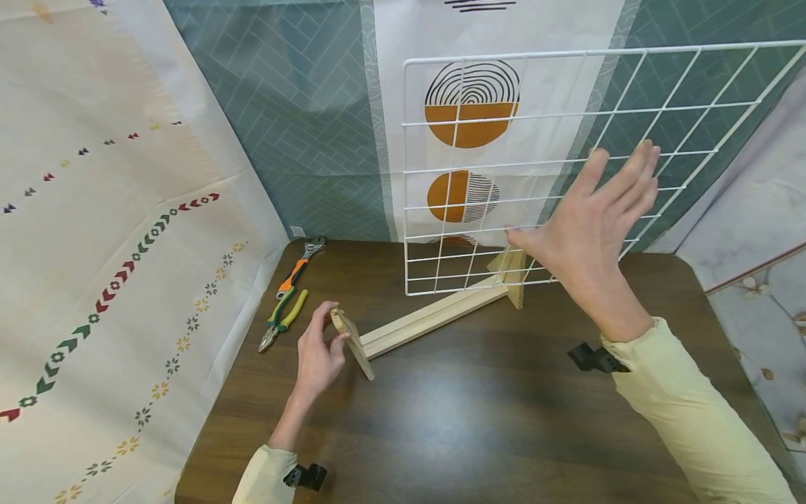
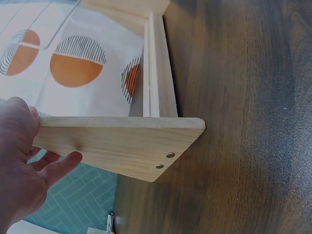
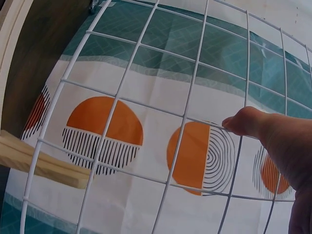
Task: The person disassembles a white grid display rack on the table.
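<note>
A wooden stand (image 1: 434, 316) with a grooved bar between two end boards lies across the table. My left hand (image 1: 321, 357) grips the top of its near end board (image 2: 122, 139), thumb on one side and fingers on the other. Two screw heads (image 2: 170, 155) show on that board's outer face. My right hand (image 1: 595, 217) holds a white wire grid panel (image 1: 567, 54) raised over the far end board (image 1: 516, 280), fingers spread wide across the wires. In the right wrist view the thumb (image 3: 248, 121) lies against a wire; the other fingers are out of sight there.
On the table's left side lie pliers (image 1: 286, 315) with green-yellow handles and an adjustable wrench (image 1: 299, 269) with an orange grip. A patterned cloth (image 1: 302, 126) hangs behind the brown table (image 1: 453, 420). The grid reaches far to the upper right.
</note>
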Motion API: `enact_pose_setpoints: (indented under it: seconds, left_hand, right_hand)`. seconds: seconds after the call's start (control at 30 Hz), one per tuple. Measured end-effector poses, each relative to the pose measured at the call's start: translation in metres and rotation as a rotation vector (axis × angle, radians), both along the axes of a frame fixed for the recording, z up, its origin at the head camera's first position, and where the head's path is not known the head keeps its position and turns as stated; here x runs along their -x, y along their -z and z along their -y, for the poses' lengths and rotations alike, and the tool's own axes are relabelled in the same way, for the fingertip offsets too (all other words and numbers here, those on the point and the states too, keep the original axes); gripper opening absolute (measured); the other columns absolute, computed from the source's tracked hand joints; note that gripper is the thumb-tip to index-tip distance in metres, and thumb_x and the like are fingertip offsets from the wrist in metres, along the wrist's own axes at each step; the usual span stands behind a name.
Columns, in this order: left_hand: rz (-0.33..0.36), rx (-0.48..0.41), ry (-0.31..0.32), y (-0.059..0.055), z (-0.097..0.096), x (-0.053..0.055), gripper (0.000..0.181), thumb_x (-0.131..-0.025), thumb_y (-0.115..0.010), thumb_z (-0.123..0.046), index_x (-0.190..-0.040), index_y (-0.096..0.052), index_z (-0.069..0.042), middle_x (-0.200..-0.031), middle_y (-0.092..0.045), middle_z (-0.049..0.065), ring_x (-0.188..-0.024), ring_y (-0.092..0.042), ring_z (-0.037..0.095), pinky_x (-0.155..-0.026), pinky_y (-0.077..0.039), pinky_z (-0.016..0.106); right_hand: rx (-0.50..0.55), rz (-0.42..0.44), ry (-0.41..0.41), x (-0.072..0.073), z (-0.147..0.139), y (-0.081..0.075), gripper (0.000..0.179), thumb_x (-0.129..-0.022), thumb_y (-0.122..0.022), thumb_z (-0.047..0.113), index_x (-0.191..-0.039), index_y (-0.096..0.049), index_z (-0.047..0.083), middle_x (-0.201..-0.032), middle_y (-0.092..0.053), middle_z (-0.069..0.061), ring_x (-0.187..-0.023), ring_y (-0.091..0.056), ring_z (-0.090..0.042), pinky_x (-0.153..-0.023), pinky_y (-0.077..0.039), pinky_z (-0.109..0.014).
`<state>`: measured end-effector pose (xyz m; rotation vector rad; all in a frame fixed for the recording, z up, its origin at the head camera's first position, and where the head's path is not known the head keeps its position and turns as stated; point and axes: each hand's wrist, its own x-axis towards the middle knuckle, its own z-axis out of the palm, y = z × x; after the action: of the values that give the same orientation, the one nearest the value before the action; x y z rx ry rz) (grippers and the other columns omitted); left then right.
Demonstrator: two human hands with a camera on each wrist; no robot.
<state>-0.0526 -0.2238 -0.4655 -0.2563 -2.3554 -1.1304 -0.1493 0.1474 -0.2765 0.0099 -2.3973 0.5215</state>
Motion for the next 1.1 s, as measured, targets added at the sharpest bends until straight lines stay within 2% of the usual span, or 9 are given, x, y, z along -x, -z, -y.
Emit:
enact_pose_setpoints:
  seconds: [0.33,0.83,1.1]
  left_hand:
    - [-0.015,-0.028,0.015,0.001,0.001,-0.004,0.065,-0.074,-0.073,0.023,-0.132,-0.051,0.002,-0.111,-0.061,0.021,-0.107,-0.064,0.042,-0.067,-0.058,0.052]
    - [-0.033,-0.038,0.009,0.003,0.001,-0.008,0.068,-0.071,-0.073,0.025,-0.131,-0.051,0.001,-0.113,-0.061,0.021,-0.107,-0.064,0.04,-0.066,-0.058,0.051]
    - [-0.042,-0.039,0.005,0.004,0.002,-0.011,0.066,-0.071,-0.075,0.025,-0.129,-0.052,0.004,-0.112,-0.061,0.02,-0.105,-0.065,0.041,-0.065,-0.058,0.05]
  right_hand:
    - [-0.015,0.044,0.022,0.0,-0.008,0.004,0.133,-0.055,-0.091,0.061,-0.147,-0.019,-0.002,-0.159,0.009,-0.029,-0.148,0.014,-0.039,-0.114,0.009,-0.058]
    - [-0.038,-0.006,0.002,0.002,-0.017,0.014,0.133,-0.055,-0.09,0.061,-0.146,-0.021,-0.006,-0.158,0.003,-0.033,-0.147,0.009,-0.044,-0.113,0.007,-0.061]
    - [-0.039,0.012,0.016,0.002,-0.019,0.015,0.135,-0.055,-0.091,0.06,-0.148,-0.019,-0.006,-0.158,0.005,-0.032,-0.147,0.009,-0.043,-0.113,0.007,-0.061]
